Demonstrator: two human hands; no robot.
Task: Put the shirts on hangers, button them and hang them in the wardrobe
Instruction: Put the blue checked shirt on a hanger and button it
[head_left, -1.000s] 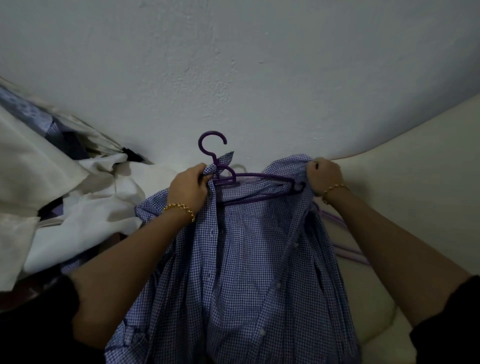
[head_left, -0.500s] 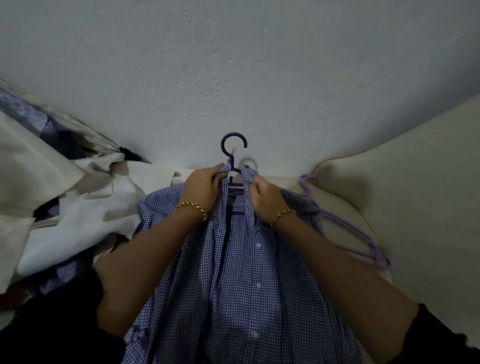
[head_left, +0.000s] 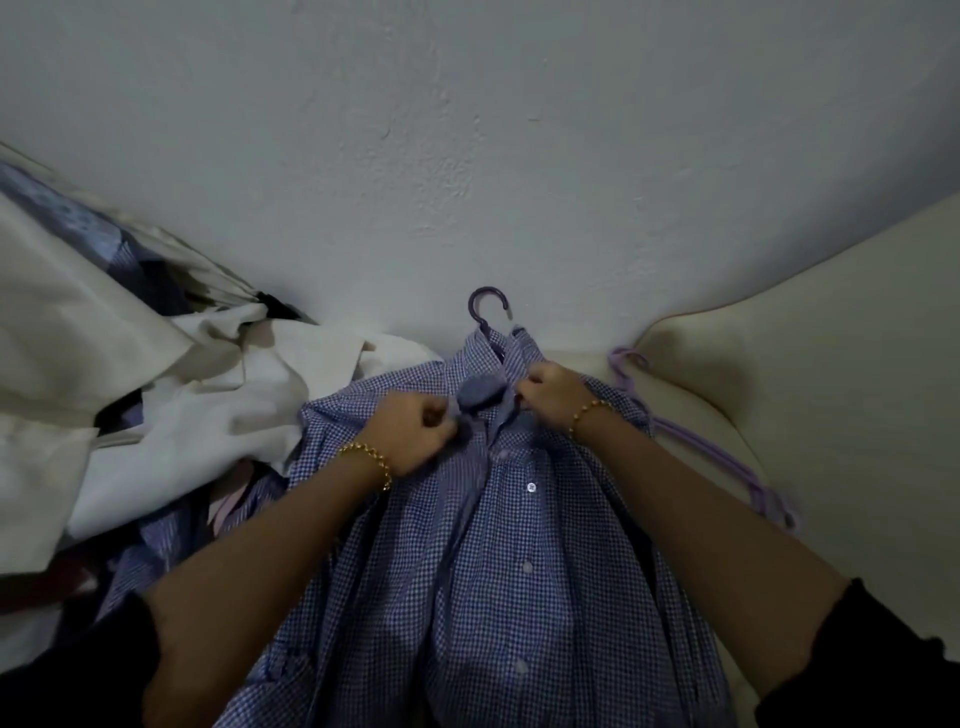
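A blue-and-white checked shirt (head_left: 498, 571) lies in front of me on a dark purple hanger (head_left: 487, 306); only the hanger's hook shows above the collar. My left hand (head_left: 415, 434) pinches the shirt's left front edge just below the collar. My right hand (head_left: 553, 395) pinches the right front edge at the collar. The two hands are close together at the shirt's top. White buttons run down the placket below them.
A heap of white and patterned clothes (head_left: 171, 405) lies to the left. Pale purple hangers (head_left: 717, 447) rest on the cream cushioned surface (head_left: 831, 389) at the right. A bare white wall (head_left: 467, 156) stands behind.
The shirt's shoulders went over the hanger. My right hand came in from the right shoulder to the collar, then both hands dropped a little and pulled the front edges together.
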